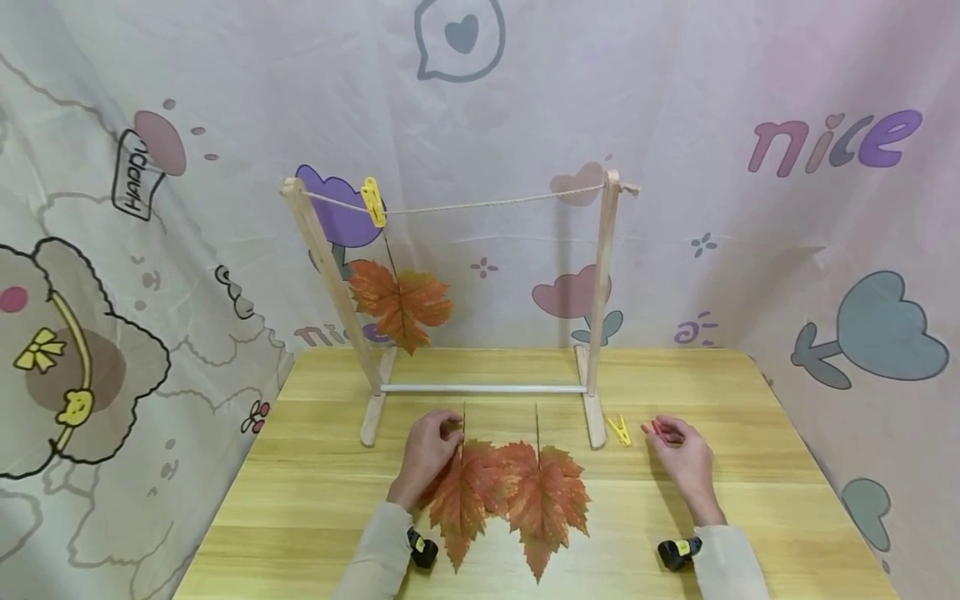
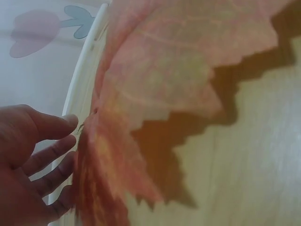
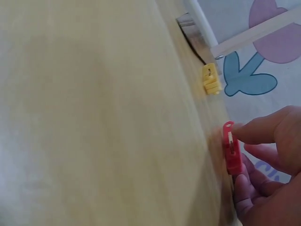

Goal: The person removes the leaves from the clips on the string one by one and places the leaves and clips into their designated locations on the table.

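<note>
Two orange-red maple leaves, a left leaf [image 1: 459, 492] and a right leaf [image 1: 543, 500], lie side by side on the table with stems pointing away. My left hand [image 1: 429, 450] is at the left leaf's stem; in the left wrist view a gap shows between thumb and fingers [image 2: 51, 153]. My right hand [image 1: 686, 462] pinches a red clothespin [image 3: 233, 153] at the table's right. Near it lies a yellow clothespin [image 1: 619, 431]. Another yellow clothespin [image 1: 372, 202] holds an orange leaf [image 1: 402, 304] by its stem on the string [image 1: 487, 204].
A wooden frame stands at the back of the table [image 1: 300, 467], with a left post [image 1: 330, 275], a right post [image 1: 602, 283] and a white crossbar [image 1: 483, 388] low between them. Its feet reach toward me. A printed curtain [image 1: 480, 100] hangs behind and at both sides.
</note>
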Demonstrator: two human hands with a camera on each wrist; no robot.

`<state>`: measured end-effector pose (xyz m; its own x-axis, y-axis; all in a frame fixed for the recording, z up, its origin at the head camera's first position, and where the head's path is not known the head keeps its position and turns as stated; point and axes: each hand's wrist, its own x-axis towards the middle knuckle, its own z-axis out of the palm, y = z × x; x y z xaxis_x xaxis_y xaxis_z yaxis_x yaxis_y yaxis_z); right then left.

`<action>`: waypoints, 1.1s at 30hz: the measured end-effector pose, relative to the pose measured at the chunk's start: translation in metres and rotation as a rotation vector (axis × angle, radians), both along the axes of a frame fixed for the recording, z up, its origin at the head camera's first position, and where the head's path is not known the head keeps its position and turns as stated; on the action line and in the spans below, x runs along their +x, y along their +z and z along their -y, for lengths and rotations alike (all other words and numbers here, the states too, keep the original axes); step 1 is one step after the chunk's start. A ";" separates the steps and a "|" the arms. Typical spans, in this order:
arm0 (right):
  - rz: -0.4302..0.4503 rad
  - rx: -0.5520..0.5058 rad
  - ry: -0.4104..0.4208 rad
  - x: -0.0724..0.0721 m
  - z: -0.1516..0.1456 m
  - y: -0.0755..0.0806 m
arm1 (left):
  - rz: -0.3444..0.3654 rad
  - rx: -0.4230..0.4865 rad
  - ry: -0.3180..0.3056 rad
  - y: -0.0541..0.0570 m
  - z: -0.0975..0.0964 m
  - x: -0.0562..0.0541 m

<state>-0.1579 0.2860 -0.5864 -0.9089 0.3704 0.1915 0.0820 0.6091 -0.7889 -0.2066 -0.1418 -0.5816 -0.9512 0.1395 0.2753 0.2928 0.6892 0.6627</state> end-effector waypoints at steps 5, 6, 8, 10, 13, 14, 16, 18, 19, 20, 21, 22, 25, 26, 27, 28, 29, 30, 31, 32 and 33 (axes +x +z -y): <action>0.022 -0.061 -0.043 0.001 -0.001 0.008 | -0.014 0.039 -0.002 0.004 0.003 0.001; 0.026 -0.070 -0.052 0.001 0.000 0.010 | -0.015 0.053 -0.005 0.005 0.004 0.001; 0.033 -0.094 -0.061 0.000 0.000 0.014 | -0.004 0.086 -0.011 0.008 0.005 0.001; 0.026 -0.117 -0.055 0.000 0.001 0.017 | 0.000 0.112 -0.013 0.012 0.006 0.002; 0.002 -0.131 -0.032 -0.001 0.003 0.023 | 0.004 0.152 -0.013 0.020 0.007 0.005; -0.009 -0.132 -0.022 -0.001 0.004 0.026 | 0.001 0.165 -0.013 0.022 0.008 0.005; -0.032 -0.143 -0.002 -0.002 0.008 0.033 | 0.004 0.199 -0.010 0.029 0.009 0.007; -0.059 -0.171 0.029 -0.003 0.013 0.040 | -0.005 0.230 -0.006 0.035 0.010 0.008; -0.073 -0.188 0.045 -0.003 0.016 0.044 | -0.010 0.248 -0.004 0.039 0.010 0.009; -0.090 -0.205 0.061 -0.004 0.019 0.048 | -0.012 0.267 0.003 0.043 0.011 0.010; -0.107 -0.221 0.076 -0.005 0.022 0.052 | -0.020 0.281 0.008 0.046 0.012 0.010; -0.125 -0.234 0.090 -0.005 0.026 0.056 | -0.029 0.291 0.013 0.050 0.013 0.011; -0.175 -0.223 0.112 -0.007 0.035 0.067 | -0.073 0.306 0.024 0.058 0.016 0.011; -0.188 -0.219 0.115 -0.008 0.038 0.071 | -0.086 0.309 0.028 0.061 0.017 0.011; -0.200 -0.213 0.119 -0.010 0.041 0.074 | -0.100 0.313 0.029 0.064 0.018 0.011; -0.211 -0.205 0.126 -0.011 0.044 0.077 | -0.112 0.321 0.029 0.066 0.019 0.012; -0.223 -0.201 0.132 -0.012 0.047 0.080 | -0.126 0.327 0.030 0.069 0.021 0.012; -0.232 -0.196 0.139 -0.012 0.049 0.083 | -0.139 0.335 0.028 0.071 0.021 0.013; -0.244 -0.201 0.152 -0.013 0.052 0.085 | -0.143 0.345 0.029 0.074 0.023 0.013; -0.251 -0.202 0.161 -0.013 0.054 0.088 | -0.144 0.354 0.027 0.076 0.023 0.014; -0.259 -0.204 0.174 -0.013 0.057 0.090 | -0.148 0.356 0.029 0.077 0.024 0.015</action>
